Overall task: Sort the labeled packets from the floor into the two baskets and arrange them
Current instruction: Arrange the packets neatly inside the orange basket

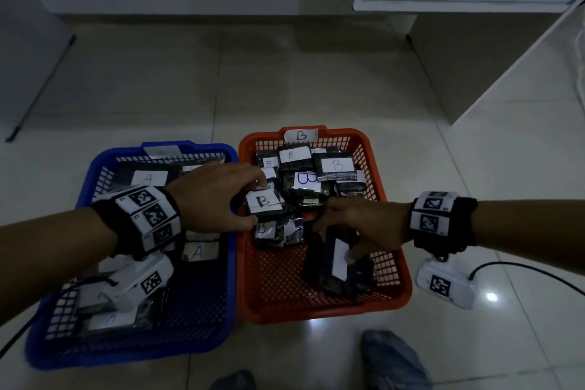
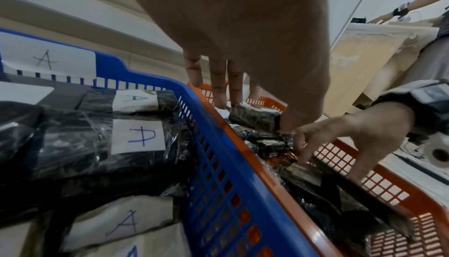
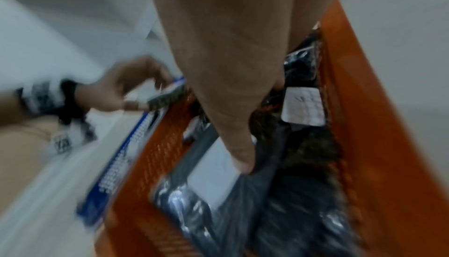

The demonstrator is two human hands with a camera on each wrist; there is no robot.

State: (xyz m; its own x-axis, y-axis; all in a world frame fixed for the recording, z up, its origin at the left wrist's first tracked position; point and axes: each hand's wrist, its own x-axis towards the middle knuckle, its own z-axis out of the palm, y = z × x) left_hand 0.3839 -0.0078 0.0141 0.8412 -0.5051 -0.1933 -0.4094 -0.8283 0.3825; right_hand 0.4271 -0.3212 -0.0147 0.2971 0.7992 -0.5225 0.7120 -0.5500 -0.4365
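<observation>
your left hand [image 1: 218,196] pinches a b-labelled packet [image 1: 264,203] over the orange basket [image 1: 392,291]; your right hand [image 1: 357,225] seems to press, fingers loose, a long packet [image 1: 340,260] inside; the blue basket [image 1: 202,320] holds a-packets.

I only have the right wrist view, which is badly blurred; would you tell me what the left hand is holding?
Observer: The left hand grips a dark packet labelled B over the orange basket.
Operator: Thank you. Is that basket marked?
Observer: Yes, a B tag sits on its far rim.
Operator: And the blue basket?
Observer: The blue basket carries an A tag and holds packets labelled A.
</observation>
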